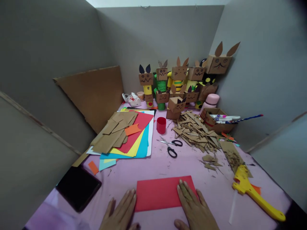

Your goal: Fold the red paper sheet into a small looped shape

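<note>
Grey partition walls enclose your pink-covered work table (153,166) on three sides. Far left, a black tablet-like slab (78,187) lies flat near the table edge. Behind it sits a fanned stack of coloured paper sheets (140,140) topped with brown cardboard offcuts (112,132). Mid-table stand a small red cup (161,125) and black-handled scissors (171,147), blades closed as far as can be judged.

Your left hand (121,212) lies flat and open, fingers spread, touching the left edge of the red rectangular paper sheet (159,193); it grips nothing. Your right hand (194,206) is likewise flat and open, palm down on the sheet's right portion, pressing rather than grasping.

The sheet lies directly before you at the near edge, long axis running left to right, long edges roughly parallel to the table front, with a slight tilt. Judgement: the step in hand is flattening or creasing this sheet; the next move calls for firm, even pressure along the sheet without letting it skid.

To the right: a heap of brown cardboard strips (195,132), a row of cardboard box figures with ears (178,83) at the back wall, and a yellow plastic tool (254,193) near the right edge.
</note>
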The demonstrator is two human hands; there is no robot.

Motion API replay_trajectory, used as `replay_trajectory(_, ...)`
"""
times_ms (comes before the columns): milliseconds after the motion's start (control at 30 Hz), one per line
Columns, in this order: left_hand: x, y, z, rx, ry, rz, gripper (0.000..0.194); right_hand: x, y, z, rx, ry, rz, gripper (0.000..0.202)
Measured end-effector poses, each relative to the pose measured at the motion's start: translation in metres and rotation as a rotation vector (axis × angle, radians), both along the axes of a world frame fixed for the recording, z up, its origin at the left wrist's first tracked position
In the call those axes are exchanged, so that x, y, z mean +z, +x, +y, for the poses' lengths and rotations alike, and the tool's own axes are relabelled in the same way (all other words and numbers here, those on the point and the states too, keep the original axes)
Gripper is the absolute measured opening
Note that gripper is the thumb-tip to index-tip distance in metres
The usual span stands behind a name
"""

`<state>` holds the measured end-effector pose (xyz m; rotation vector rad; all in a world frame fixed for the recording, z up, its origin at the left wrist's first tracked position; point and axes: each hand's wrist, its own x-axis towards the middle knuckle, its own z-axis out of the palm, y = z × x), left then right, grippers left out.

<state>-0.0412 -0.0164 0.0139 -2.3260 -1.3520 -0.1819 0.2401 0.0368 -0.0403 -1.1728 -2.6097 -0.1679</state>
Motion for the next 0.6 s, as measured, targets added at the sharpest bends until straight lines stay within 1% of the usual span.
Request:
replay_trajectory(33, -0.001, 0.011, 0.004, -0.007, 0.024, -0.015, 0.055, 0.0, 0.0, 0.0, 0.0, 0.013, 0.0, 0.1)
replay_trajectory(67, -0.002, 0.025, 0.01, -0.068, 0.001, -0.016, 0.052, 0.0, 0.0, 0.0, 0.002, 0.03, -0.001, 0.099)
replay_trajectory(133, -0.008, 0.055, 0.024, -0.292, 0.007, -0.026, 0.048, 0.001, 0.0, 0.0, 0.012, 0.08, -0.002, 0.096)
replay_trajectory(167, -0.011, 0.069, 0.03, -0.345, -0.01, -0.021, 0.045, 0.002, -0.001, 0.0, 0.02, 0.107, -0.001, 0.094)
replay_trajectory(233, -0.018, 0.087, 0.039, -0.356, 0.003, -0.067, 0.035, 0.003, -0.001, 0.001, 0.028, 0.144, 0.0, 0.091)
replay_trajectory(267, -0.02, 0.089, 0.04, -0.355, -0.018, -0.064, 0.036, 0.003, -0.001, 0.001, 0.027, 0.15, -0.003, 0.091)
replay_trajectory(333, -0.022, 0.08, 0.037, -0.337, -0.04, -0.045, 0.037, 0.004, 0.0, 0.001, 0.02, 0.142, -0.015, 0.092)
replay_trajectory(400, -0.021, 0.058, 0.029, -0.312, -0.054, -0.008, 0.041, 0.004, 0.003, 0.001, 0.015, 0.107, -0.028, 0.093)
replay_trajectory(500, -0.02, 0.024, 0.014, -0.236, -0.064, -0.009, 0.055, 0.004, 0.003, 0.0, 0.001, 0.055, -0.028, 0.092)
replay_trajectory(567, -0.02, 0.011, 0.008, -0.2, -0.033, -0.022, 0.062, 0.003, -0.003, -0.001, 0.014, 0.076, -0.018, 0.09)
replay_trajectory(600, -0.021, 0.008, 0.007, -0.192, -0.015, -0.027, 0.064, 0.003, -0.008, -0.002, 0.051, 0.108, -0.012, 0.084)
